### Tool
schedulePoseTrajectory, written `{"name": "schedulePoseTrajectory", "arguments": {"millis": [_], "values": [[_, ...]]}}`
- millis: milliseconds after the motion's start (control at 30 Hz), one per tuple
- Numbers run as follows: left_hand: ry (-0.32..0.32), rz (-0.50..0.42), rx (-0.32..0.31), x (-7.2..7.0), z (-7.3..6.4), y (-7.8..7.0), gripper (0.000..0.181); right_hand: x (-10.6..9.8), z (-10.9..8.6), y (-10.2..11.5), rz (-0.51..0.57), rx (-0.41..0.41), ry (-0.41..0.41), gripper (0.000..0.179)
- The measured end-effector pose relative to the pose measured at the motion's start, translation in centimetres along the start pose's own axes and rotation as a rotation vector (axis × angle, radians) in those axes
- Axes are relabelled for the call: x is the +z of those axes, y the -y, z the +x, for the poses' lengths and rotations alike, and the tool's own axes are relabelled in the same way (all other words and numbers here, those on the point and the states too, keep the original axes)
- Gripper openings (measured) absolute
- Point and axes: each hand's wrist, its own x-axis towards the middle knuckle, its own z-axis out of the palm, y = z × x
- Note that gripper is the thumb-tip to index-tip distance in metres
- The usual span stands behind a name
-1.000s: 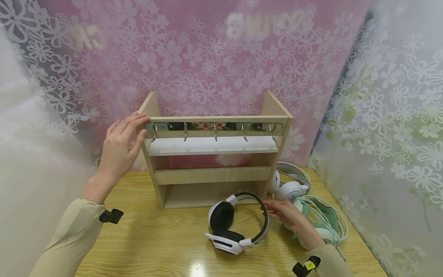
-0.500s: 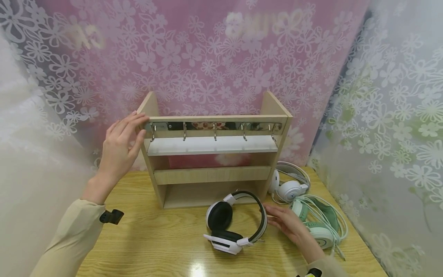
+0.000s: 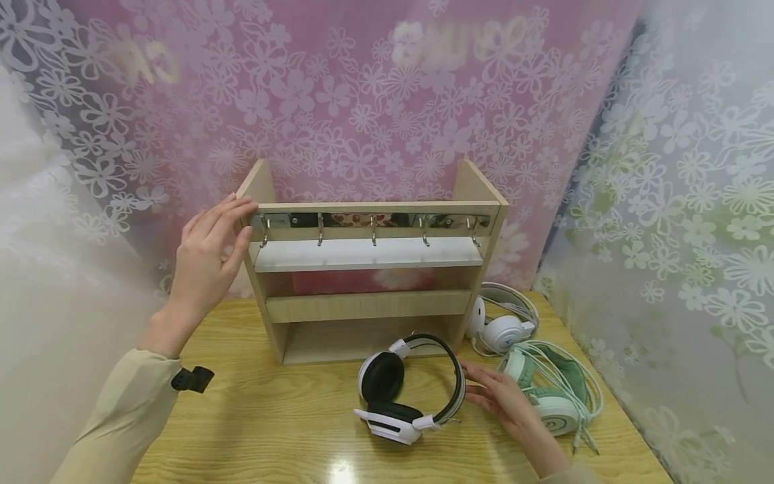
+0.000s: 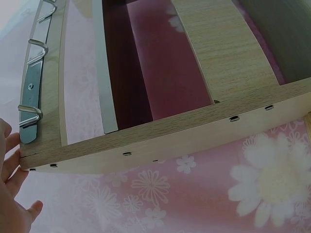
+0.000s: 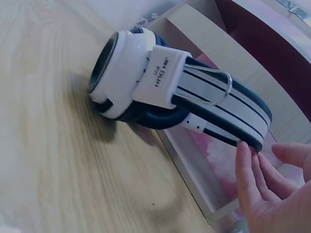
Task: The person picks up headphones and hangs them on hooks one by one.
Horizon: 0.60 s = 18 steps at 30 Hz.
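Note:
A pair of white-and-black headphones (image 3: 394, 425) sits on the wooden table in front of the shelf, ear cups to the left and headband to the right. My right hand (image 3: 504, 400) is beside the headband, its fairly straight fingertips touching the band's outer edge. In the right wrist view the thumb stands apart from the headband (image 5: 221, 107), and a thin wire loop sticks out from it. My left hand (image 3: 208, 252) rests with extended fingers on the upper left corner of the wooden shelf (image 3: 369, 306). A metal hook rail (image 3: 357, 220) runs along the shelf's top front.
White headphones (image 3: 504, 333) lie against the shelf's right side. Closer to me are mint-green headphones (image 3: 556, 413) with a coiled cable, right of my right hand. Flower-patterned sheets (image 3: 363, 101) hang behind and at both sides of the table (image 3: 272, 430).
The black-and-white headphones have shifted very slightly left. My right forearm has moved a little, uncovering more of the green headphones. My left hand stays at the shelf corner.

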Motion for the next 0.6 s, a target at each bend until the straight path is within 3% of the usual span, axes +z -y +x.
{"name": "schedulePoseTrajectory", "arguments": {"millis": [233, 467, 600], "values": [[0.004, -0.002, -0.008, 0.0, 0.0, -0.1, 0.035, 0.5, -0.4, -0.9, 0.050, -0.002, -0.001, 0.025], [0.004, -0.009, -0.004, 0.0, -0.1, -0.1, 0.036, 1.7, -0.7, -1.5, -0.184, -0.032, -0.100, 0.059], [0.003, -0.007, -0.003, -0.1, -0.1, -0.1, 0.036, 2.4, -0.8, -1.5, -0.258, -0.042, -0.142, 0.064]]}}
